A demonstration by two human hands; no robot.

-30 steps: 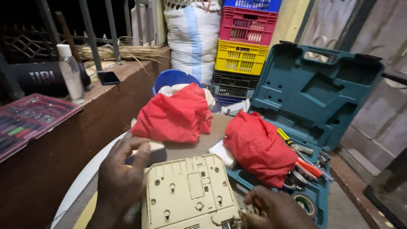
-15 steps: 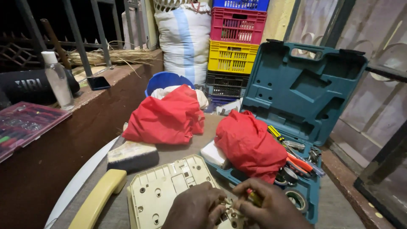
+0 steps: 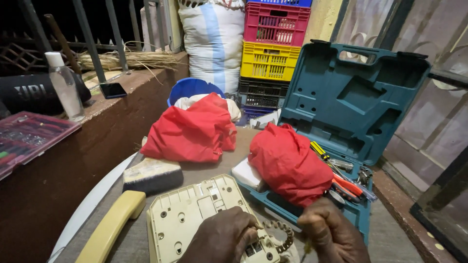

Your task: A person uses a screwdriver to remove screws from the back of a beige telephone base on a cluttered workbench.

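Phone base [image 3: 195, 221], cream and turned underside up, is seen low on the tabletop [image 3: 390, 243], under both hands. One teal tool case [image 3: 351, 107] stands open to the right, its lid upright; screwdrivers with yellow and orange handles are laid in its tray. One white sack [image 3: 212, 41] with a pale blue stripe is propped at the back. Three crates are stacked beside it: a red crate [image 3: 275, 22] on a yellow crate [image 3: 268, 61] on a dark crate [image 3: 261, 92]. Two red cloths are counted, one [image 3: 187, 131] on the tabletop before a blue tub [image 3: 187, 87], one [image 3: 287, 163] in the case. One pink parts box [image 3: 29, 139] and one clear bottle [image 3: 63, 87] with a white cap are set on the ledge at left. One cream handset [image 3: 109, 229] lies beside the base, and one grey block [image 3: 151, 175] just behind. The left hand [image 3: 224, 238] is pressed on the base, fingers curled at the coiled cord [image 3: 280, 236]. The right hand [image 3: 331, 234] is closed in a fist just beside it; what its fingers pinch cannot be told.
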